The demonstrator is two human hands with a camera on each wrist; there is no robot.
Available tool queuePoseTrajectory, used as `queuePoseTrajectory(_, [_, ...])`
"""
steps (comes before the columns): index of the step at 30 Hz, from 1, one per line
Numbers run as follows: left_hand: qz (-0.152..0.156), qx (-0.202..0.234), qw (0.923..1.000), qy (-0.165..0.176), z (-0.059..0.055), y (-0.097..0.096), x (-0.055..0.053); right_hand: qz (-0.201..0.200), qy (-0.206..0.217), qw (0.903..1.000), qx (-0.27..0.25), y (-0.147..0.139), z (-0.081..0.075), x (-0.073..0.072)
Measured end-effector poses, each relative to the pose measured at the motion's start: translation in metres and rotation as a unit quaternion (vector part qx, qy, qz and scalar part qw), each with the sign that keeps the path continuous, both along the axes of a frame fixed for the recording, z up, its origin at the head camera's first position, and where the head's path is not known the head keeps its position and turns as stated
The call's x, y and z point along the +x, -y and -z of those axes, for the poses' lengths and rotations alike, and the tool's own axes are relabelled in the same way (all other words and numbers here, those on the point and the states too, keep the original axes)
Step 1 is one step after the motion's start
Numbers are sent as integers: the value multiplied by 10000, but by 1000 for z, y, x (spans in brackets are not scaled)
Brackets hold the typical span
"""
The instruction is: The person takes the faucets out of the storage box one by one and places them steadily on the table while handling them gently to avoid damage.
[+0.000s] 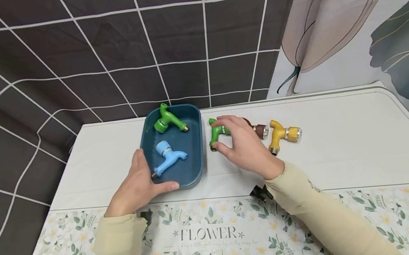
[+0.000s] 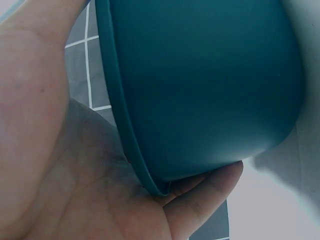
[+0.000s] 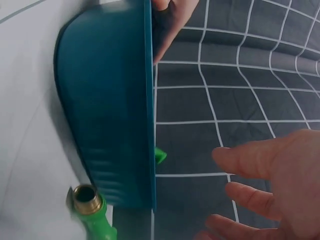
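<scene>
The tub (image 1: 193, 146) stands on the table (image 1: 357, 141). The left hand (image 1: 136, 186) holds the tub at its near left corner, with fingers on the side and thumb along the near rim. That grip likely keeps the tub from sliding about.

Two taps lie in the tub. The green tap (image 1: 167, 118) is at the far end, and one bit of it pokes up past the rim, so it seems to lean on the tub's wall. The blue tap (image 1: 170, 158) lies at the near end, all inside.

To the right of the tub is a row of taps: the other green tap (image 1: 215, 137) just beside it, next the brown tap (image 1: 261, 131), then the yellow tap (image 1: 278, 134) farthest off. The right hand (image 1: 243, 144) is over the other green tap — loose, with nothing in it. Its fingers and thumb are spread, maybe to fit round that tap. The hand hides some of the brown tap.
</scene>
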State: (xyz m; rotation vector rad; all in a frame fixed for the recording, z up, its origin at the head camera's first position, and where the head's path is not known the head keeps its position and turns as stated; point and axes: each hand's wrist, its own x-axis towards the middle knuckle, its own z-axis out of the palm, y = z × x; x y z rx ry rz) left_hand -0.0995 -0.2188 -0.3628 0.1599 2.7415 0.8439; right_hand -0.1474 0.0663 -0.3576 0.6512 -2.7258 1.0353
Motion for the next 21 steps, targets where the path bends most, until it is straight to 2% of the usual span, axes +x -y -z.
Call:
queuePoseTrajectory(11, [69,102,9997,-196,1,0,-1,-418,-44,9991,-44,20,-3,-3])
queuePoseTrajectory(21, [81,34,9998,-162,1,0,0,-748,-40,9972,-53,41,-10,-7])
